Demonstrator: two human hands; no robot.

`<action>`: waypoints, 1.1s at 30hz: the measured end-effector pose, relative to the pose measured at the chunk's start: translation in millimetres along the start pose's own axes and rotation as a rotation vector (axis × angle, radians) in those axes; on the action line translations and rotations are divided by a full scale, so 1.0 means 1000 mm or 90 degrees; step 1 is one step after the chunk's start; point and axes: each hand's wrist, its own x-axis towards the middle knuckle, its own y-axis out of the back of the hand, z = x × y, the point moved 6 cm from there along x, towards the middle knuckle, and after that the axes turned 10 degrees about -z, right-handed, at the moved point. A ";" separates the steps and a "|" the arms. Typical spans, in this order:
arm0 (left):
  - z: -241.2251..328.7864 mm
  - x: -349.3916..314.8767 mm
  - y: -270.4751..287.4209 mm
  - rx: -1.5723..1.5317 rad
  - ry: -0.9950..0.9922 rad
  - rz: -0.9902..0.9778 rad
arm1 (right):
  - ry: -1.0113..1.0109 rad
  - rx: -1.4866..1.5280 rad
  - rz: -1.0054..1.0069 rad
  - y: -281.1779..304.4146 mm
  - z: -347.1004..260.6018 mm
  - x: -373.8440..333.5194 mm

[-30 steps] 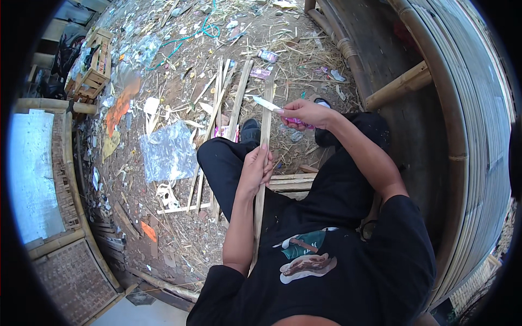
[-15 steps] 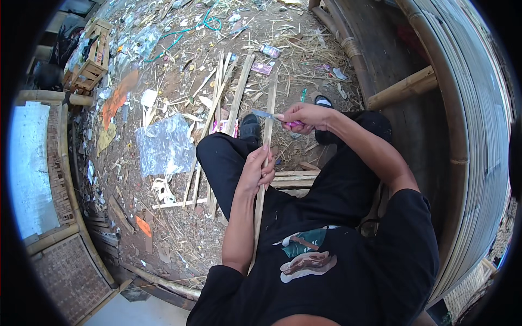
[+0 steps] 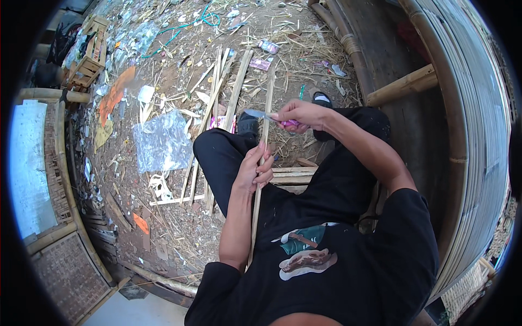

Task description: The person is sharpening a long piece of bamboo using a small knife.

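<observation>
My left hand (image 3: 253, 167) has the strip (image 3: 269, 89): thin pale wood, long axis running near to far, far end tipped slightly right. Left fingers are wrapped round it partway along, thumb lying on top toward the far end; the near length passes just right of my left forearm, down to my shirt (image 3: 304, 293). My right hand (image 3: 304, 115) is just right of the strip, farther out than the left, fingers curled tight on the knife (image 3: 256, 113), pinkish handle in the fist. Key relation: blade lies crosswise over the strip, tip pointing left, roughly square to the long axis, on the far side of my left thumb. So left hand is on the strip, right hand reaches it only through the blade. Can't tell from this angle whether the edge touches the wood or sits just above. Loose strips (image 3: 237, 87) lie on the ground (image 3: 179, 87) to the left, beyond my left knee (image 3: 209, 144), roughly parallel.
</observation>
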 end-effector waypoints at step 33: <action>0.003 0.006 -0.009 -0.020 0.007 -0.015 | -0.002 -0.042 -0.020 -0.013 0.001 -0.008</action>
